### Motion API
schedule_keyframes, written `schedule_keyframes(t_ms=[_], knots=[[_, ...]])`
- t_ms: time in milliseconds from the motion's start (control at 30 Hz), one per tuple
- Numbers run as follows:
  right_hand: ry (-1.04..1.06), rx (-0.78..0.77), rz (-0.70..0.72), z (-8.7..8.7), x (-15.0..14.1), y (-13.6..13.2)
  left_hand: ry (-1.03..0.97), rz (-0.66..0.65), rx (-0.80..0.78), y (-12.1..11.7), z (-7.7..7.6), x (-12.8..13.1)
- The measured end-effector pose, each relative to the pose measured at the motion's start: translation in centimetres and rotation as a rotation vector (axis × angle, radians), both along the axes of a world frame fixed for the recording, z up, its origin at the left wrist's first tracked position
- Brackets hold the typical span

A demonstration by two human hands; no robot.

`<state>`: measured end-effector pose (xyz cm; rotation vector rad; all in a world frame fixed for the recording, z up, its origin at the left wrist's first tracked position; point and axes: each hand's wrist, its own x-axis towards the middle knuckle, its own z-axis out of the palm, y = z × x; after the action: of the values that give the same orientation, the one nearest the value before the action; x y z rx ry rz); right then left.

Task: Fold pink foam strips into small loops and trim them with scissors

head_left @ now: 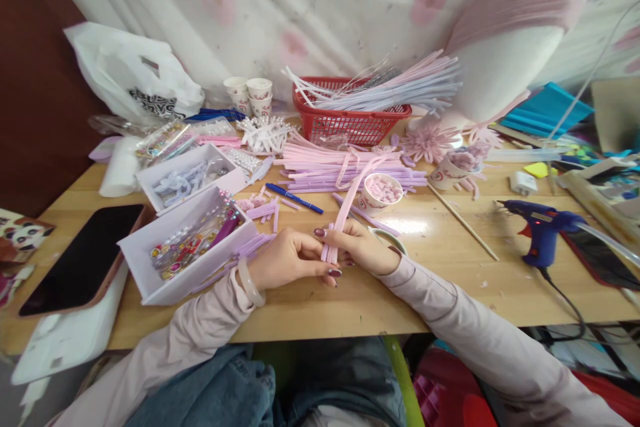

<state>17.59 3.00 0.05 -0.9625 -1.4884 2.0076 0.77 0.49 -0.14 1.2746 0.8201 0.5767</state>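
A small bundle of pink pipe cleaners (345,210) stands up between my two hands, its lower ends gathered and its upper part leaning to the right. My right hand (363,245) is closed round the bundle, thumb across its front. From the left, my left hand (293,257) pinches at the bundle's lower ends with thumb and fingers. Just beyond my right hand sits a paper cup (369,202) full of short pink pieces. Behind the bundle lies a pile of pink and purple pipe cleaners (320,173). A blue pen (294,198) rests left of the bundle.
On the left stand two white boxes (145,273) of beads and trinkets, beside a phone (83,257). A red basket (345,127) with long stems is at the back. To the right are a wooden stick (465,223) and a blue glue gun (543,227) with its cord.
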Motion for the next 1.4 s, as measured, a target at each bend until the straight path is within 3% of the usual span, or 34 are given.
schedule_keyframes(t_ms=[200, 467, 800, 1033, 1267, 1400], knots=[[-0.032, 0.107, -0.058, -0.3, 0.0, -0.1, -0.018, 0.027, -0.020, -0.1, 0.0, 0.0], [-0.065, 0.371, -0.106, 0.6, 0.1, -0.1, -0.117, 0.035, -0.123, 0.1, 1.2, 0.2], [-0.040, 0.387, -0.062, 0.1, 0.0, -0.3, -0.122, 0.017, -0.139, 0.4, 0.4, 0.0], [-0.049, 0.425, -0.085, 0.4, 0.1, -0.1, -0.008, 0.034, -0.021, -0.1, 0.4, 0.1], [-0.044, 0.423, -0.136, -0.1, -0.2, 0.0, 0.238, 0.192, 0.260, -0.8, 0.4, 0.2], [-0.036, 0.458, -0.133, -0.2, 0.0, 0.1, 0.253, 0.154, 0.288, -0.7, 0.5, 0.3]])
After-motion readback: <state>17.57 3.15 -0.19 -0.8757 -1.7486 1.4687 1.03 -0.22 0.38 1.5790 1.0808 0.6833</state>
